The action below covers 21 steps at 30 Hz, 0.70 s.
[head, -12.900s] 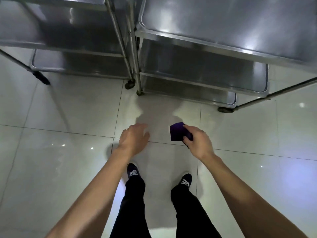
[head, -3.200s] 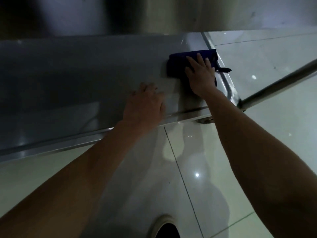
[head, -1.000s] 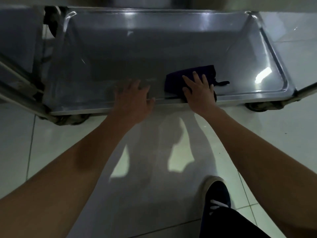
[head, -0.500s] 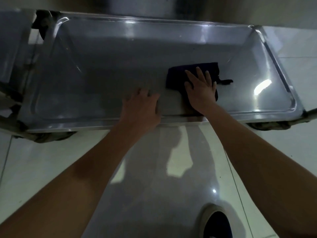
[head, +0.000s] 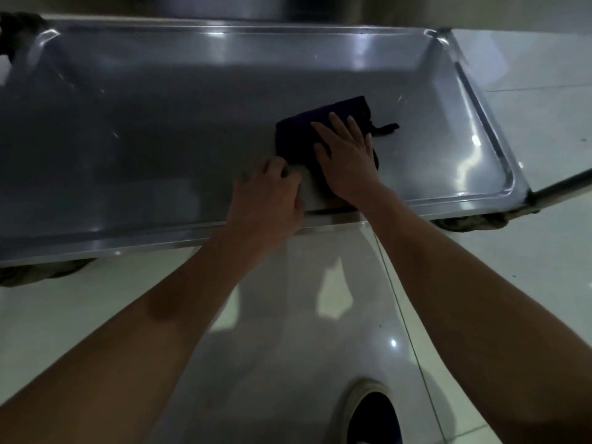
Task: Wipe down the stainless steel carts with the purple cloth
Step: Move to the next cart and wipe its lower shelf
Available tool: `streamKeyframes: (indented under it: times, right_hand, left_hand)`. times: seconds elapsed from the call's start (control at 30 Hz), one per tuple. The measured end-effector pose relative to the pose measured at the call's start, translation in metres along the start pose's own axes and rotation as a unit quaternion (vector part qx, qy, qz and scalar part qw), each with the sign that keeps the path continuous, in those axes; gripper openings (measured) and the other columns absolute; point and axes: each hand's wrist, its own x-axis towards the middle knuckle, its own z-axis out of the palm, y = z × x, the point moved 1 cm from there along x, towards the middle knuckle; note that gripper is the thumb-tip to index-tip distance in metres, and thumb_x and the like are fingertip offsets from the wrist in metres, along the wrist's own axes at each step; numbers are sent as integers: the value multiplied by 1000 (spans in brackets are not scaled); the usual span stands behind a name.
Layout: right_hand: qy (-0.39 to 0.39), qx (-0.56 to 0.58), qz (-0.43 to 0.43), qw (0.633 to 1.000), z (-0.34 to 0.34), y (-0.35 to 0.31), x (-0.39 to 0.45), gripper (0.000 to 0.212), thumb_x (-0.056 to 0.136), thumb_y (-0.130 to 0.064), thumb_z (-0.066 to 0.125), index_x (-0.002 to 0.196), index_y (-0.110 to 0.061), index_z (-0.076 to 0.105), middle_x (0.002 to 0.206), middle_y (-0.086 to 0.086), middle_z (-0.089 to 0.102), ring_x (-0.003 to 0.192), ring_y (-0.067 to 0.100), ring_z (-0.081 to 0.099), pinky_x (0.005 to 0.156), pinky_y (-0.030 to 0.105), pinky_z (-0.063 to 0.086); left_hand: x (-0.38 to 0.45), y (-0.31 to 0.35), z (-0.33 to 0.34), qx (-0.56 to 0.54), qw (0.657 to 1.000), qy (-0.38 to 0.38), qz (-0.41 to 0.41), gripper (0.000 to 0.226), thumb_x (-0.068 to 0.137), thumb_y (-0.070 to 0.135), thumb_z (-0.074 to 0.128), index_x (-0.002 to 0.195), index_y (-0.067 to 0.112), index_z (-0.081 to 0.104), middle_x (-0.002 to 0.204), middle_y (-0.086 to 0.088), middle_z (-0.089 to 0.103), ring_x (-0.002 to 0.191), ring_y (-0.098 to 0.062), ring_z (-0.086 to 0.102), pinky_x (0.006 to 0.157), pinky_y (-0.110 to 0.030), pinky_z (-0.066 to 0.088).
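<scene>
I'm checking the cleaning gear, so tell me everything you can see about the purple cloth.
The purple cloth looks dark purple, soft and folded into a rough pad. It lies flat on the tray of the steel cart shelf, right of its middle. A thin dark loop or tag sticks out on its right side. The right hand presses on it with straight, spread fingers, hiding much of it. The left hand rests on the shelf beside its near left corner.

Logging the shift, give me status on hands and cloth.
Right hand flat on purple cloth, bottom shelf. Left hand resting beside it. Nothing in the way.
</scene>
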Motion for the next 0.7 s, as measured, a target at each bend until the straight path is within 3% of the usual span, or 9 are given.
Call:
streamKeyframes:
  times: [0.37, 0.7]
  right_hand:
    - [48, 12, 155, 987, -59, 141, -23, 49, 106, -39, 33, 154, -33, 31, 166, 1, 17, 154, 28, 6, 123, 56, 4]
    - [63, 19, 144, 987, -57, 143, 10, 49, 106, -35, 36, 154, -30, 33, 166, 4, 16, 154, 28, 2, 121, 60, 1]
  left_hand:
    - [57, 85, 13, -5, 998, -12, 66, 34, 94, 39, 49, 121, 22, 63, 128, -7, 57, 118, -31, 52, 90, -45, 46]
    - [66, 65, 10, 18, 1000, 6, 25, 36, 94, 41, 53, 122, 21, 64, 132, -6, 57, 126, -32, 47, 96, -47, 46]
